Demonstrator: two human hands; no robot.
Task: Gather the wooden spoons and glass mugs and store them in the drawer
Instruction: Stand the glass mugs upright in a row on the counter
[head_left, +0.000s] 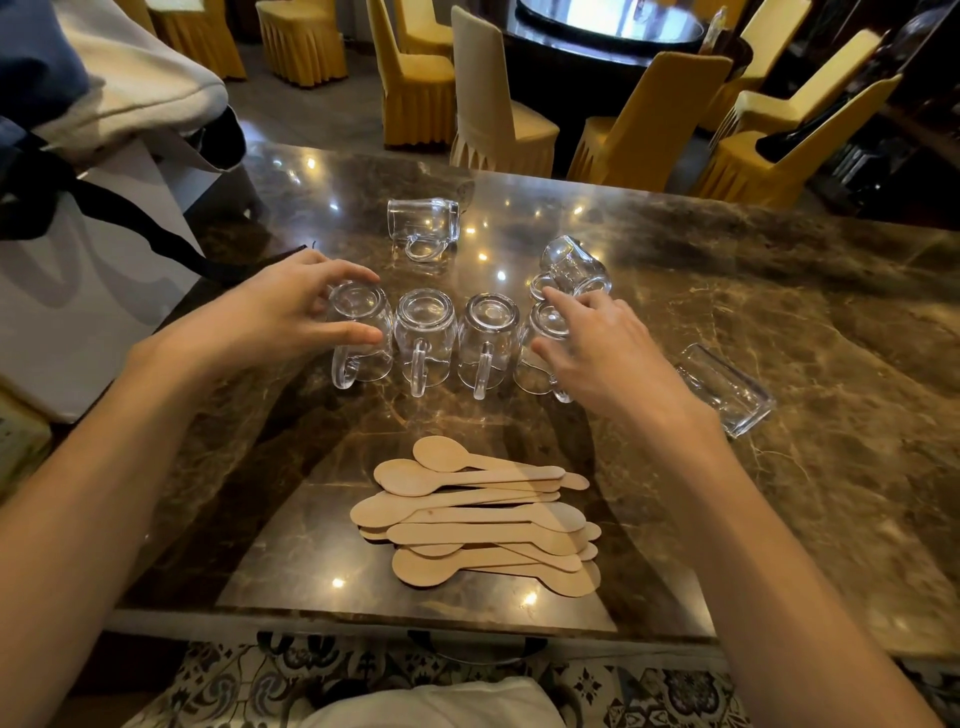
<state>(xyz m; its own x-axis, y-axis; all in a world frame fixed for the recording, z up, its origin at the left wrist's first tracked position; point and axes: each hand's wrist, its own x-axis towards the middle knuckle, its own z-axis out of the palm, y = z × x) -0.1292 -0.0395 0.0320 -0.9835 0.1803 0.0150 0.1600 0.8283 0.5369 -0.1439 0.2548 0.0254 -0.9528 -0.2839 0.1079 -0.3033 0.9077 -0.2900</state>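
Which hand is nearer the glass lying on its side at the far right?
Right. The right hand rests on the row's last mug, just left of that glass. The left hand grips the mug at the row's opposite end.

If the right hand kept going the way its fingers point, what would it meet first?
The right hand points up-left over the row's end mug, which it already seems to touch. Next in line is probably the tipped mug just behind; depth is unclear.

We have one view only, from the head, wide-angled; it looks forward and down over a marble table (727, 312), close above both forearms; chairs (498, 104) fill the far top edge.
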